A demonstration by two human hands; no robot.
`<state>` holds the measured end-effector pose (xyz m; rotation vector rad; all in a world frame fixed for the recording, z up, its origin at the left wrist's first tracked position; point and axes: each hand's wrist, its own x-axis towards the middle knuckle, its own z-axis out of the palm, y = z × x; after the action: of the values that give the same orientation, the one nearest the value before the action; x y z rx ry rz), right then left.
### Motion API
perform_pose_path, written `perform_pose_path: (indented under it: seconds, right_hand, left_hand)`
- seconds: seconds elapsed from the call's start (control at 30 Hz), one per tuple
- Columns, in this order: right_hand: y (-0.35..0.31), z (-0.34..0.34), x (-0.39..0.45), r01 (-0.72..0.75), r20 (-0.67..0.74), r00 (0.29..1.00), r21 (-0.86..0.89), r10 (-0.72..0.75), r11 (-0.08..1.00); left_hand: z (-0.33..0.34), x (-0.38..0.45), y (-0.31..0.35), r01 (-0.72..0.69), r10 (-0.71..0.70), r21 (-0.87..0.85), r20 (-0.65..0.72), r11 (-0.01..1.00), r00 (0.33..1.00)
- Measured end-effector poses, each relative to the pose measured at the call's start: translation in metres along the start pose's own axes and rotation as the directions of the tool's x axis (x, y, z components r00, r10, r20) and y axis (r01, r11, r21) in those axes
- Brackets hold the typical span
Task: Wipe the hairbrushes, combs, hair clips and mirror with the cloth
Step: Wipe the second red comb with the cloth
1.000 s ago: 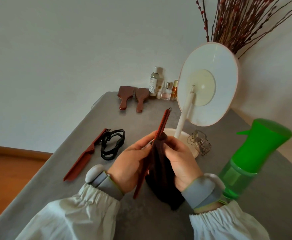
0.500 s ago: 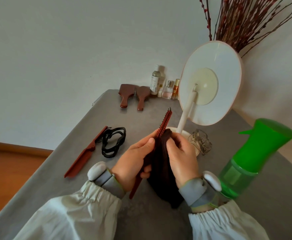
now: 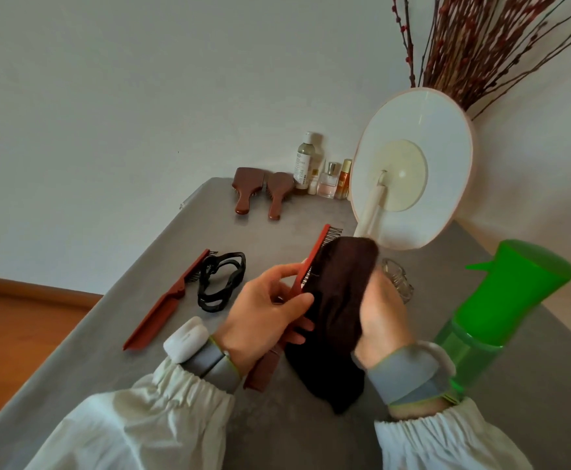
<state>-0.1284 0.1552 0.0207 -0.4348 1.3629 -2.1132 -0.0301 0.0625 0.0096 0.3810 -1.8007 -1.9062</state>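
Observation:
My left hand (image 3: 265,315) grips a red-brown comb (image 3: 313,257) by its middle, teeth turned right. My right hand (image 3: 380,312) holds a dark brown cloth (image 3: 336,300) wrapped over the comb's teeth, up near its tip. A second red-brown comb (image 3: 165,301) and a black hair clip (image 3: 219,281) lie on the grey table (image 3: 108,334) to the left. Two brown wooden hairbrushes (image 3: 247,189) (image 3: 277,193) rest at the far edge. The round white mirror (image 3: 413,164) on its stand shows its back. A clear hair clip (image 3: 397,281) sits behind my right hand, partly hidden.
A green spray bottle (image 3: 501,300) stands close to my right wrist. Several small bottles (image 3: 324,174) line the wall at the back. Dried red branches (image 3: 480,45) rise behind the mirror. The table's left edge drops to a wooden floor (image 3: 16,323).
The cloth in my right hand has slid up the comb toward its tip. My left hand has turned the comb so its teeth face right.

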Motion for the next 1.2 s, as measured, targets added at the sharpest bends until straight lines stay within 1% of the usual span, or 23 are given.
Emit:
perform_pose_path:
  seconds: [0.03, 0.07, 0.1, 0.13, 0.17, 0.2, 0.27, 0.43, 0.47, 0.53, 0.57, 0.6, 0.67, 0.73, 0.77, 0.83, 0.87, 0.93, 0.97, 1.0, 1.07, 1.13, 1.2]
  right_hand:
    - [0.003, 0.004, -0.003, 0.075, 0.045, 0.997, -0.178, -0.068, 0.981]
    - [0.008, 0.006, -0.005, 0.162, 0.094, 0.986, -0.349, -0.138, 0.923]
    - [0.012, 0.008, -0.006, 0.231, 0.137, 0.972, -0.445, -0.189, 0.865]
    - [0.014, 0.008, -0.007, 0.279, 0.147, 0.960, -0.511, -0.238, 0.813]
    - [0.016, 0.006, -0.005, 0.302, 0.125, 0.952, -0.526, -0.279, 0.795]
    - [0.015, 0.006, -0.004, 0.304, 0.074, 0.948, -0.492, -0.309, 0.815]
    - [0.014, 0.002, 0.003, 0.269, -0.044, 0.949, -0.397, -0.311, 0.878]
    - [0.006, -0.003, 0.006, 0.278, -0.177, 0.917, -0.361, -0.358, 0.890]
    - [0.000, -0.005, 0.006, 0.271, -0.232, 0.909, -0.303, -0.347, 0.913]
    - [-0.007, -0.012, 0.009, 0.212, -0.303, 0.923, -0.115, -0.238, 0.970]
    - [-0.009, -0.015, 0.012, 0.160, -0.305, 0.940, -0.004, -0.154, 0.987]
    - [-0.008, -0.016, 0.012, 0.094, -0.268, 0.961, 0.092, -0.066, 0.991]
    - [-0.009, -0.014, 0.010, -0.042, -0.134, 0.988, 0.278, 0.082, 0.960]
    - [-0.012, -0.016, 0.009, -0.045, -0.067, 0.995, 0.387, 0.076, 0.921]
    - [-0.013, -0.019, 0.009, -0.026, -0.060, 0.997, 0.397, 0.054, 0.917]
    - [-0.008, -0.020, 0.011, -0.011, -0.085, 0.996, 0.317, 0.040, 0.948]
    - [-0.004, -0.014, 0.009, -0.035, -0.078, 0.995, 0.266, 0.058, 0.963]
    - [0.004, 0.001, 0.000, -0.129, 0.001, 0.991, 0.184, 0.131, 0.974]
    - [0.008, 0.008, -0.004, -0.135, 0.051, 0.990, 0.127, 0.130, 0.983]
    - [0.012, 0.011, -0.007, -0.092, 0.078, 0.993, 0.060, 0.087, 0.994]
    - [0.017, 0.009, -0.011, 0.062, 0.131, 0.990, -0.113, -0.046, 0.992]
    - [0.015, 0.009, -0.014, 0.129, 0.190, 0.977, -0.186, -0.093, 0.974]
    - [0.016, 0.006, -0.012, 0.178, 0.188, 0.973, -0.263, -0.130, 0.948]
  left_hand:
    - [0.000, 0.001, -0.002, -0.016, 0.016, 0.031, -0.017, 0.999, 1.000]
    - [0.000, 0.000, -0.004, -0.029, 0.031, 0.064, -0.031, 0.998, 0.999]
    - [0.000, 0.000, -0.004, -0.041, 0.045, 0.099, -0.045, 0.994, 0.998]
    - [0.002, -0.001, -0.005, -0.049, 0.056, 0.121, -0.050, 0.991, 0.997]
    - [0.003, -0.002, -0.005, -0.051, 0.057, 0.122, -0.046, 0.991, 0.997]
    - [0.004, -0.003, -0.004, -0.043, 0.047, 0.102, -0.030, 0.994, 0.998]
    - [0.006, -0.004, -0.002, -0.013, 0.012, 0.065, 0.019, 0.998, 1.000]
    - [0.000, -0.005, 0.003, 0.048, -0.066, 0.164, 0.107, 0.985, 0.992]
    - [-0.002, -0.006, 0.006, 0.056, -0.084, 0.197, 0.139, 0.979, 0.987]
    - [-0.007, -0.006, 0.009, 0.081, -0.133, 0.258, 0.190, 0.963, 0.973]
    - [-0.009, -0.005, 0.010, 0.099, -0.155, 0.258, 0.205, 0.961, 0.966]
    - [-0.011, -0.004, 0.009, 0.124, -0.174, 0.233, 0.210, 0.965, 0.962]
    - [-0.013, -0.003, 0.009, 0.204, -0.225, 0.115, 0.207, 0.972, 0.952]
    - [-0.014, -0.001, 0.011, 0.278, -0.264, -0.045, 0.197, 0.959, 0.944]
    - [-0.015, -0.001, 0.012, 0.294, -0.270, -0.118, 0.187, 0.948, 0.945]
    - [-0.016, 0.001, 0.013, 0.295, -0.263, -0.230, 0.159, 0.927, 0.952]
    - [-0.016, 0.002, 0.013, 0.288, -0.256, -0.268, 0.149, 0.919, 0.955]
    - [-0.014, 0.001, 0.013, 0.285, -0.252, -0.311, 0.144, 0.907, 0.957]
    - [-0.012, 0.001, 0.013, 0.290, -0.255, -0.322, 0.145, 0.902, 0.956]
    - [-0.010, 0.000, 0.013, 0.294, -0.260, -0.327, 0.144, 0.898, 0.955]
    - [-0.008, -0.001, 0.011, 0.288, -0.259, -0.321, 0.130, 0.902, 0.957]
    - [-0.005, -0.001, 0.009, 0.267, -0.247, -0.301, 0.104, 0.916, 0.963]
    - [-0.003, -0.002, 0.007, 0.245, -0.234, -0.275, 0.074, 0.930, 0.970]
